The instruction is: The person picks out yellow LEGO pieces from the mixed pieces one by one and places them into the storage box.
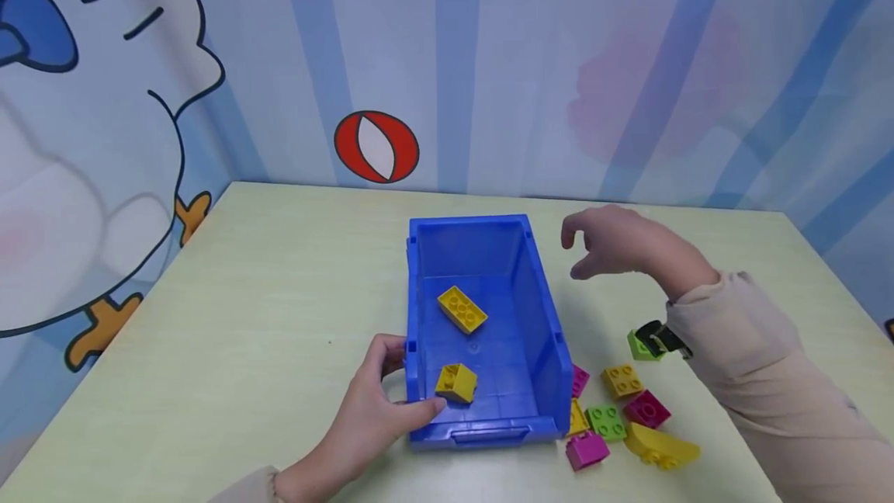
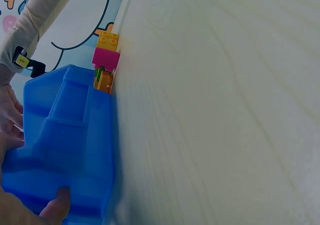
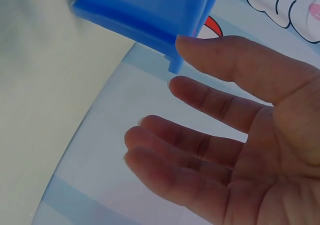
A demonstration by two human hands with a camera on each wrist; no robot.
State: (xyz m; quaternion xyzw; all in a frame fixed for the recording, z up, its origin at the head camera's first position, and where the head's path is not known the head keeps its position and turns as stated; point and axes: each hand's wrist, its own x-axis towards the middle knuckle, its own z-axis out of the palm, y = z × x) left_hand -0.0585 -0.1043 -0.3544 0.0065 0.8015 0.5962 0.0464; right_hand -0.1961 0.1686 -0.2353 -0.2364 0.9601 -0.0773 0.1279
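A blue plastic bin (image 1: pixel 545 332) stands on the table with two yellow building bricks inside. One brick (image 1: pixel 462 310) lies near its middle and the other brick (image 1: pixel 457 383) sits close to the front left. My left hand (image 1: pixel 370 418) grips the bin's left wall near the front, thumb over the rim and fingers outside. In the left wrist view, that thumb (image 2: pixel 57 205) lies against the blue wall. My right hand (image 1: pixel 615 243) hovers beside the bin's far right corner, fingers loosely bent and holding nothing. The right wrist view shows its fingers (image 3: pixel 200 95) spread near the bin's edge (image 3: pixel 125 22).
Right of the bin lie several loose bricks, among them a green brick (image 1: pixel 605 423), a magenta brick (image 1: pixel 587 450), a dark pink brick (image 1: pixel 647 408), a yellow brick (image 1: pixel 622 381) and a curved yellow piece (image 1: pixel 660 446). A printed cartoon backdrop (image 1: pixel 503 76) stands behind the table (image 1: pixel 279 293).
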